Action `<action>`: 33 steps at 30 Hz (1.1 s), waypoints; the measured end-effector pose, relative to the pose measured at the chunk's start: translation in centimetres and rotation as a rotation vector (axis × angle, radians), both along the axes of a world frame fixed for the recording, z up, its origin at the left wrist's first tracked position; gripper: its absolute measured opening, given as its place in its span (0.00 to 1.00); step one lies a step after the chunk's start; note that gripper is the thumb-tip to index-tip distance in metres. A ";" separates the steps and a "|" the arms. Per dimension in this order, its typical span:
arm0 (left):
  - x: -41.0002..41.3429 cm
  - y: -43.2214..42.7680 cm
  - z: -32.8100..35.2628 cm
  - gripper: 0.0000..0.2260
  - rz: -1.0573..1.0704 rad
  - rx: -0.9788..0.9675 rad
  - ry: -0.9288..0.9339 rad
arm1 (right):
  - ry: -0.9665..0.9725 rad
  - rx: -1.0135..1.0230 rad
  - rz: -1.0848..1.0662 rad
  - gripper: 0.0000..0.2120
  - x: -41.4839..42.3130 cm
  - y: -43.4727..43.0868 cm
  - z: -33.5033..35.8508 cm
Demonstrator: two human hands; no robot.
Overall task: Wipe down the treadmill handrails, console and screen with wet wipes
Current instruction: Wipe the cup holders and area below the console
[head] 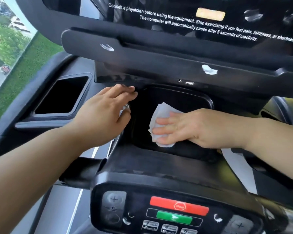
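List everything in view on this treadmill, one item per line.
white wet wipe: one, white, in the central tray
black recessed central tray: one, black, console middle
black side pocket: one, black, left of tray
black screen with white text: one, black, top
red stop button: one, red, bottom
green arrow button: one, green, below red
white smears: several, white, across console
left hand: one, on tray's left rim
right hand: one, pressing wipe flat
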State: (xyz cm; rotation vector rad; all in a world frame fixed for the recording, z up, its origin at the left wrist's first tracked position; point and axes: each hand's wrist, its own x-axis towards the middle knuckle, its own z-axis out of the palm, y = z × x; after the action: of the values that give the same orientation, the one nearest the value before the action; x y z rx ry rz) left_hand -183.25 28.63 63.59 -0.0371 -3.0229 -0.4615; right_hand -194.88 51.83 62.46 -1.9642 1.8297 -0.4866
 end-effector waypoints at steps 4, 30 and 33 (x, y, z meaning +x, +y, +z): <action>0.0 0.1 0.1 0.23 0.013 -0.002 -0.002 | 0.068 -0.018 0.051 0.26 1.2 -1.7 -0.3; -0.4 0.9 0.7 0.23 0.031 -0.028 0.039 | -0.023 0.172 -0.018 0.26 -1.9 4.3 1.8; -0.5 1.0 0.7 0.24 0.040 -0.019 0.043 | 0.059 0.142 -0.099 0.25 -1.5 2.4 1.4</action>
State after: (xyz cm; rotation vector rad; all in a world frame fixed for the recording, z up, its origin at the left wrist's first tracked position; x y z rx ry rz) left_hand -183.72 29.59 64.34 0.0121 -2.9799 -0.4227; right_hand -196.39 54.27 63.88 -1.8187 1.9485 -0.3214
